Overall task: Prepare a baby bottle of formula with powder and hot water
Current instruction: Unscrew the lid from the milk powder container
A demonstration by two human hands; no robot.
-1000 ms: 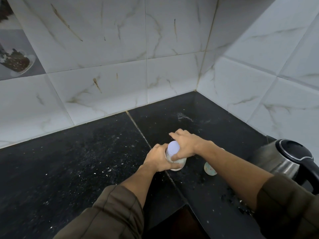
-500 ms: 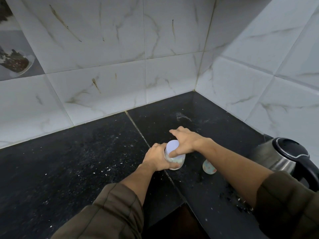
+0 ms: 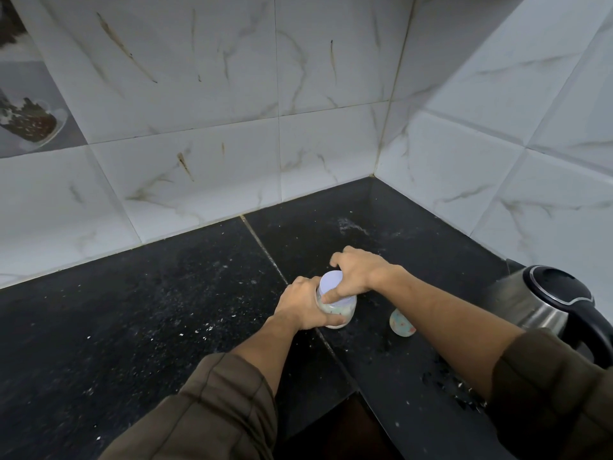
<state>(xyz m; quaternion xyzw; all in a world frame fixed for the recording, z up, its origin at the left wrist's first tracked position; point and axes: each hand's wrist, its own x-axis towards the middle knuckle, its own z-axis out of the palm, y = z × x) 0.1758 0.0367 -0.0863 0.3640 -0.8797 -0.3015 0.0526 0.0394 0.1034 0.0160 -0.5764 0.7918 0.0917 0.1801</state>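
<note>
Bottle: a short, wide bottle (image 3: 341, 312) stood upright on the black counter (image 3: 132, 310), just below the middle of the frame, on the seam between two slabs.
Lid: a flat, round, pale lid (image 3: 331, 281) capped it; its top looked smooth and matte.
Left hand: the left hand (image 3: 300, 305) was wrapped round the body from the left of the frame, fingers curled against the wall of the bottle.
Right hand: the right hand (image 3: 360, 272) reached over the top with the thumb pressed on the lid's rim and the fingers curled behind it, clamped as if for a twist.
Material: the wall was see-through, probably plastic, printed with small coloured spots. Something pale showed inside, but what it was could not be told.
Handling: it was likely light and stiff, and its smooth round sides could slip in the palm. Gripping low on the body and turning at the lid's rim seemed soundest, with the bottle kept upright.
Small piece: a rounded, teal-spotted piece (image 3: 399, 322) lay near the bottle's right side, partly hidden by the forearm.
Kettle: a brushed steel kettle (image 3: 544, 300) with a black lid and handle stood at the right edge of the frame, well apart.
Counter surface: polished dark stone, flecked with pale crumbs.
Wall: glossy white tiles (image 3: 215, 161) with marble veining.
</note>
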